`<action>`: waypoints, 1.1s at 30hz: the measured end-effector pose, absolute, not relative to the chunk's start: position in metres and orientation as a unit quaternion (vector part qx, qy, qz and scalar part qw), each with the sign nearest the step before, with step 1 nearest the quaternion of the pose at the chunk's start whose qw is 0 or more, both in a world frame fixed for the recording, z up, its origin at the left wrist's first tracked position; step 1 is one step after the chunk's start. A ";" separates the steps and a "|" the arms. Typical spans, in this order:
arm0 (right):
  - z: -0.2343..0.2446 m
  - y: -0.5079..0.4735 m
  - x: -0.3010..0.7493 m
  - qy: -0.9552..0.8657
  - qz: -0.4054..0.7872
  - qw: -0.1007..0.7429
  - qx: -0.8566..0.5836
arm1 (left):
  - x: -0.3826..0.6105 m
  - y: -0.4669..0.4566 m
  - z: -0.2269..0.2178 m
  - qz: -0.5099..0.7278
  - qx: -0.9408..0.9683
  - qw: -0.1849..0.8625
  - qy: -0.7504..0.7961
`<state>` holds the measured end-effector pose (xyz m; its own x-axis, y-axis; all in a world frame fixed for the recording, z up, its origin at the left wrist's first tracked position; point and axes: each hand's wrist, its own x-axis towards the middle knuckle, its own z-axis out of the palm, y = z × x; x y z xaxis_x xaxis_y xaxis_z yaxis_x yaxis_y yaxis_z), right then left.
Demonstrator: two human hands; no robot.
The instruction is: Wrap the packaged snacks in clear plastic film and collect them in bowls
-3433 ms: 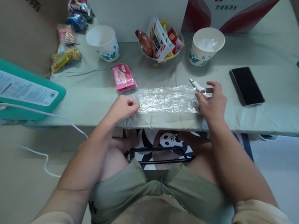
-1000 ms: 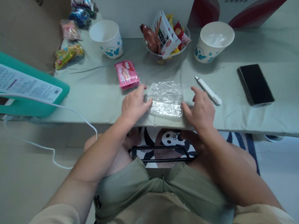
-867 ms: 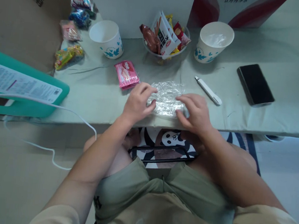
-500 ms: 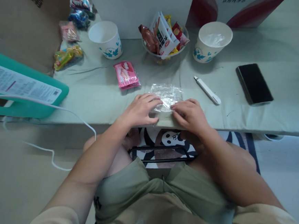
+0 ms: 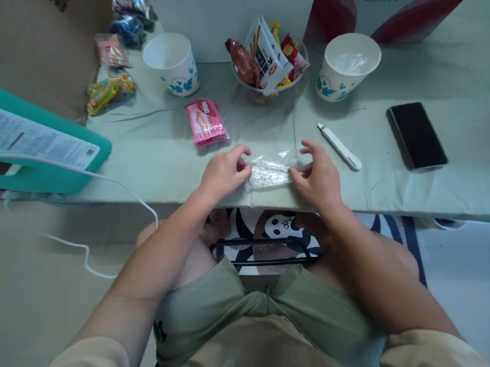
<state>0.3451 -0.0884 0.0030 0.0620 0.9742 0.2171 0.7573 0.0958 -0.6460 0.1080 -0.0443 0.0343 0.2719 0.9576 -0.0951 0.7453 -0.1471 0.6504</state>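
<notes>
A crinkled piece of clear plastic film (image 5: 269,173) lies near the table's front edge, between my hands. My left hand (image 5: 227,171) is curled at the film's left end, thumb and forefinger close together on its edge. At the right end, my right hand (image 5: 317,175) has its thumb touching the film and its forefinger raised well apart from the thumb. Its lower fingers are partly hidden. Beyond my left hand lies a stack of pink snack packets (image 5: 206,123). A white pen-shaped cutter (image 5: 339,147) rests beyond my right hand.
Two paper cups, one at left (image 5: 181,74) and one at right (image 5: 340,81) with clear plastic inside, flank a clear bowl (image 5: 264,96) of snacks. A black phone (image 5: 417,136) lies right. Several snack packets (image 5: 111,91), a green container (image 5: 99,149) and a white cable (image 5: 118,182) are left.
Both hands have shifted slightly apart, from lying over the film to its two ends. My right forefinger has lifted. The film's far edge has come nearer to me, and it looks narrower and more bunched.
</notes>
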 end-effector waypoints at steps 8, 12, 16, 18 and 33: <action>0.012 -0.105 0.335 -0.847 0.082 0.209 -0.482 | 0.107 -0.047 0.032 0.141 0.796 0.225 0.544; 0.005 -0.118 0.324 -0.896 0.094 0.108 -0.421 | 0.102 -0.039 0.035 0.220 0.760 0.297 0.535; 0.004 -0.130 0.313 -0.911 0.090 0.151 -0.373 | 0.094 -0.028 0.038 0.352 0.665 0.369 0.546; 0.010 -0.134 0.310 -0.905 0.192 0.223 -0.306 | 0.092 -0.027 0.038 0.403 0.625 0.404 0.533; 0.029 -0.116 0.328 -0.589 0.440 0.376 -0.564 | 0.135 -0.044 0.029 0.252 0.570 0.675 0.395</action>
